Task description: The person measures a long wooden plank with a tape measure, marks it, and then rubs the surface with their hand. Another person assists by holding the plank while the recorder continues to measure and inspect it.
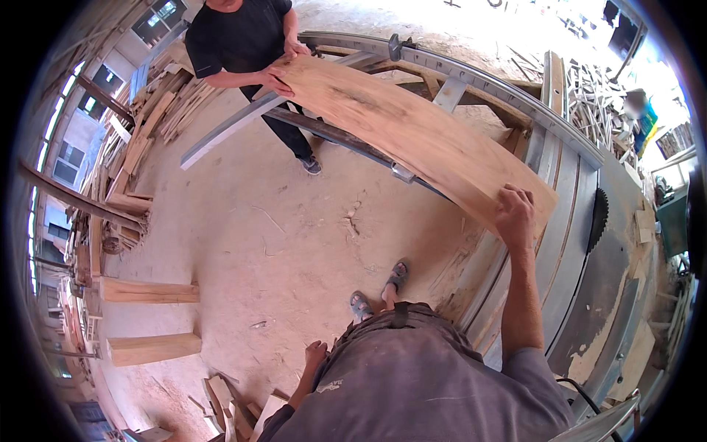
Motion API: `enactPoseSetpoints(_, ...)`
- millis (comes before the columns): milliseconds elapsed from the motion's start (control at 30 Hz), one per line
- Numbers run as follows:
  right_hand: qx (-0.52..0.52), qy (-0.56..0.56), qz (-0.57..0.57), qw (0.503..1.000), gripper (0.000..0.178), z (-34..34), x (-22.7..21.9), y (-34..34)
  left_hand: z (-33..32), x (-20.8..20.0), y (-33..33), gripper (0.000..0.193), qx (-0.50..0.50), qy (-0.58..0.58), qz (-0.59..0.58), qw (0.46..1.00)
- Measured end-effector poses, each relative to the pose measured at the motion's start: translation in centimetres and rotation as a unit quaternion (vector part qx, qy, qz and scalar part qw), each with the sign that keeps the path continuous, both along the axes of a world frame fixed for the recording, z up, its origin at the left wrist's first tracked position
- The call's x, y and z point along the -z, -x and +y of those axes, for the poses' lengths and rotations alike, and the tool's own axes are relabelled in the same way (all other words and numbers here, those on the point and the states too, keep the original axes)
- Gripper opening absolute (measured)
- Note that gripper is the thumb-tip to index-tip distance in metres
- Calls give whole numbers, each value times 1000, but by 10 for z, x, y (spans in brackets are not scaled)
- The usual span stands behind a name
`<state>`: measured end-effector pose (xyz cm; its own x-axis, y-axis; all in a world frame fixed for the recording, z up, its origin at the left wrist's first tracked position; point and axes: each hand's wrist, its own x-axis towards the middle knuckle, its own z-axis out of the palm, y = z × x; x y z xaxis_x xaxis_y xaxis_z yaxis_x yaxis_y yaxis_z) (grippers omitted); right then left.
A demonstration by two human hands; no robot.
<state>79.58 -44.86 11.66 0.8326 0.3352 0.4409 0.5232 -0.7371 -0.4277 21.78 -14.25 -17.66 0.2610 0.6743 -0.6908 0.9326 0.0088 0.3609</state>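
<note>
A long, wide wooden board point(412, 132) slants across a sliding-table saw, from a person at the far side to my right side. My right hand point(515, 214) is on its near end, fingers curled on the top face; the thumb is hidden. The person in a dark shirt point(236, 44) has both hands on the board's far end. Down by my left side hangs my left hand point(317, 355), its fingers curled in with nothing seen in them. To the right of the board's near end, a toothed circular saw blade point(599, 219) stands up from the saw table point(545, 272).
Two thick timber pieces point(151, 291) lie on the floor at left. Offcuts point(232, 405) are heaped near my left side. Stacked planks point(158, 110) line the left wall, and scrap wood point(600, 110) is piled at far right. A metal rail point(479, 77) runs behind the board.
</note>
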Motion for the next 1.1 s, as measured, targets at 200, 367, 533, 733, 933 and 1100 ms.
enactPoseSetpoints(200,153,8,-30,988,41,-36,-12,3,-14,0,6,61,-9,22,-13,1000)
enactPoseSetpoints(367,249,29,-13,968,58,-94,3,-14,-14,2,1,59,3,2,-9,1000)
enactPoseSetpoints(533,131,-239,202,941,64,-131,38,-58,20,-23,-45,55,161,-16,-53,985)
enactPoseSetpoints(733,163,-385,250,873,59,-84,18,-58,22,-178,-262,53,-111,178,-309,928)
enactPoseSetpoints(933,150,-454,246,843,55,-88,31,-63,-23,-252,-475,49,36,375,-375,847)
enactPoseSetpoints(1100,142,-492,244,824,50,-87,33,-64,-23,-262,-582,65,-24,321,-338,885)
